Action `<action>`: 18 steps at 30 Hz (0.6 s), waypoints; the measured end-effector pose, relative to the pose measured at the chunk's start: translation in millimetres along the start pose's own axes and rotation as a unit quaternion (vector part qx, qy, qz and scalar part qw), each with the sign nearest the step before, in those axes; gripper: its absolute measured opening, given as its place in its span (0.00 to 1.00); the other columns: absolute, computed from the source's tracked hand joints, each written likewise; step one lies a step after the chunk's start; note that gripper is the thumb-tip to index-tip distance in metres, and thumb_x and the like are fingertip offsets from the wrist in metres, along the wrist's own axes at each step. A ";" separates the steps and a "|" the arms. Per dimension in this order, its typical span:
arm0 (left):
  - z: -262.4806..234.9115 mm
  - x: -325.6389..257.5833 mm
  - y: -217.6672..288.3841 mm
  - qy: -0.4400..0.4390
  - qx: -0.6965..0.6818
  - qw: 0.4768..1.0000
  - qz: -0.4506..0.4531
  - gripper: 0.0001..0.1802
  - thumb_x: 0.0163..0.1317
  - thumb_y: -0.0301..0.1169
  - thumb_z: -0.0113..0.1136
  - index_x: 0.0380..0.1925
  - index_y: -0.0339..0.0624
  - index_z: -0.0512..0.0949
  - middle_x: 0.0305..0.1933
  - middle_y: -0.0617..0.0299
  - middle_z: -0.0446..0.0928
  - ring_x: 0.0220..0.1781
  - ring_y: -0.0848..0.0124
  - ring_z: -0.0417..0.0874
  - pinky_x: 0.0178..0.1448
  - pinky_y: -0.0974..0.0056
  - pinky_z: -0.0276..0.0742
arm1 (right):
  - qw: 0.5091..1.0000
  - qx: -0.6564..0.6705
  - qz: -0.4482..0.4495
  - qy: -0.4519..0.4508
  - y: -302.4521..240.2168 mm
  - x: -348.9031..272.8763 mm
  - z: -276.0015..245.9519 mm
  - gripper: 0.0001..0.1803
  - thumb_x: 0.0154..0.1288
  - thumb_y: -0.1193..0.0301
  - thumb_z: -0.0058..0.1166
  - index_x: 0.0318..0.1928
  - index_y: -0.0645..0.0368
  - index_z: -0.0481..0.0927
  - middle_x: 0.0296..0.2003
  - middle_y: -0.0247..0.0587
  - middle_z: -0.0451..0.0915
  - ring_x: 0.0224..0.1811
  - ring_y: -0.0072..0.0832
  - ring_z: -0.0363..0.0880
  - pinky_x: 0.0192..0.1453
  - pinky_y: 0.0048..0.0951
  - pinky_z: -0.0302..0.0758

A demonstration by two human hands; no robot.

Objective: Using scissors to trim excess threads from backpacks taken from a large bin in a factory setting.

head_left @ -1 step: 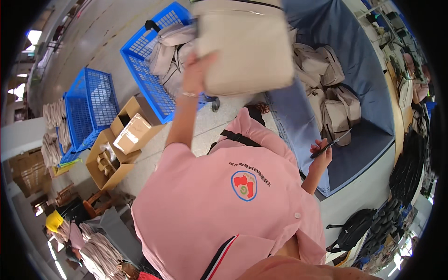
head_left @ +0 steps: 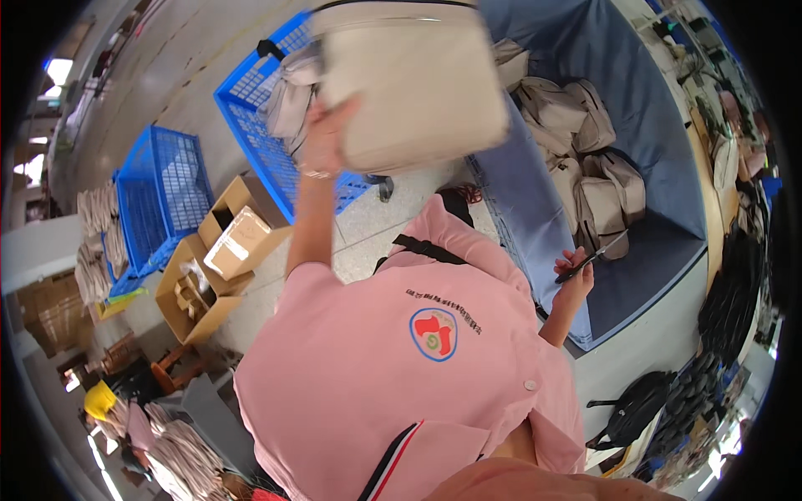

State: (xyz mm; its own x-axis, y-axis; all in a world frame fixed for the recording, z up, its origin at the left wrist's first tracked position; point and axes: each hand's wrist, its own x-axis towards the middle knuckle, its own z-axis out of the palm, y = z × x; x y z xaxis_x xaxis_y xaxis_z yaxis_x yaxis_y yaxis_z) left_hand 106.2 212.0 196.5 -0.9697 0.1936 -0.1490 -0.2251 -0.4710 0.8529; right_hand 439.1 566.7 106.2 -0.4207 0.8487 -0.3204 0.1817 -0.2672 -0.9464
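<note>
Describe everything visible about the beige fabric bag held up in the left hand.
The beige fabric bag is a boxy, rounded-cornered piece of smooth, canvas-like cloth with a dark strip along its top edge. It is held up in the air, tilted, its broad plain face toward the camera, above the blue plastic crate. The left hand grips its lower left corner, thumb on the face; nothing else touches it. The right hand is apart, holding slim dark scissors over the blue cloth-covered table.

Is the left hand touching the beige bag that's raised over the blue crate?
Touching. In the head view, the left hand grips the beige bag by its lower left edge, the fingers pressed onto the fabric with no gap, holding it above the blue crate.
</note>
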 end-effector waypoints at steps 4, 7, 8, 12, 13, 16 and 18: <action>-117.3 13.1 46.0 0.143 0.125 0.980 0.055 0.22 0.57 0.26 0.68 0.53 0.40 0.77 0.52 0.60 0.80 0.50 0.66 0.82 0.54 0.62 0.78 | 0.999 0.012 0.009 0.051 7.9 -9.0 -3.0 0.15 0.68 0.62 0.58 0.42 0.62 0.76 0.31 0.42 0.82 0.23 0.23 0.79 0.25 0.22 0.74; -249.6 32.6 44.7 0.173 0.345 0.922 -0.008 0.14 0.59 0.30 0.67 0.45 0.40 0.81 0.41 0.65 0.83 0.37 0.74 0.79 0.41 0.66 0.75 | 0.996 0.015 0.049 0.068 16.6 -11.0 -8.0 0.15 0.68 0.62 0.58 0.42 0.62 0.76 0.31 0.42 0.82 0.23 0.22 0.79 0.24 0.22 0.74; -323.8 44.5 53.5 0.192 0.457 0.868 -0.040 0.16 0.55 0.32 0.71 0.37 0.35 0.78 0.34 0.62 0.79 0.35 0.70 0.79 0.43 0.59 0.77 | 0.996 0.016 0.067 0.063 15.3 -9.1 -2.7 0.14 0.68 0.62 0.58 0.42 0.62 0.76 0.31 0.42 0.82 0.24 0.22 0.79 0.24 0.22 0.73; -334.1 97.2 -20.1 0.203 0.691 0.682 -0.126 0.28 0.52 0.38 0.72 0.50 0.34 0.77 0.31 0.61 0.76 0.33 0.67 0.78 0.39 0.57 0.77 | 0.987 -0.012 0.088 0.132 19.6 -6.3 -9.2 0.13 0.68 0.64 0.58 0.39 0.63 0.76 0.30 0.41 0.82 0.23 0.21 0.79 0.24 0.22 0.73; -313.8 106.7 -52.3 0.184 0.598 0.765 -0.152 0.29 0.53 0.37 0.71 0.53 0.34 0.76 0.32 0.62 0.77 0.33 0.69 0.78 0.36 0.61 0.76 | 0.983 -0.007 0.091 0.162 21.9 -5.5 -14.7 0.13 0.68 0.64 0.58 0.39 0.63 0.76 0.30 0.41 0.82 0.23 0.21 0.79 0.24 0.22 0.73; -210.2 146.7 -140.9 0.097 0.465 0.868 -0.142 0.27 0.56 0.35 0.69 0.54 0.34 0.76 0.34 0.64 0.78 0.32 0.77 0.77 0.31 0.70 0.74 | 0.973 -0.024 0.082 0.216 26.1 6.4 -34.0 0.12 0.68 0.66 0.58 0.38 0.64 0.76 0.30 0.40 0.82 0.23 0.21 0.79 0.25 0.23 0.74; -109.7 182.7 -187.3 -0.052 0.536 0.842 -0.033 0.21 0.60 0.35 0.66 0.51 0.36 0.79 0.36 0.64 0.80 0.31 0.79 0.77 0.32 0.72 0.74 | 0.965 -0.044 0.039 0.256 33.0 20.1 -45.7 0.12 0.68 0.67 0.57 0.37 0.65 0.77 0.29 0.38 0.83 0.23 0.21 0.80 0.25 0.23 0.74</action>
State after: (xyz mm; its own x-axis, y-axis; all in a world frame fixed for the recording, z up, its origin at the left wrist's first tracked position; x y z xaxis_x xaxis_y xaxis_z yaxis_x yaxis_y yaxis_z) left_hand -39.3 241.2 -45.3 -0.9323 0.2898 -0.2166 -0.0084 0.5812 0.8137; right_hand 477.3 595.8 70.5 0.0879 0.9479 -0.3061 0.2785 -0.3185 -0.9061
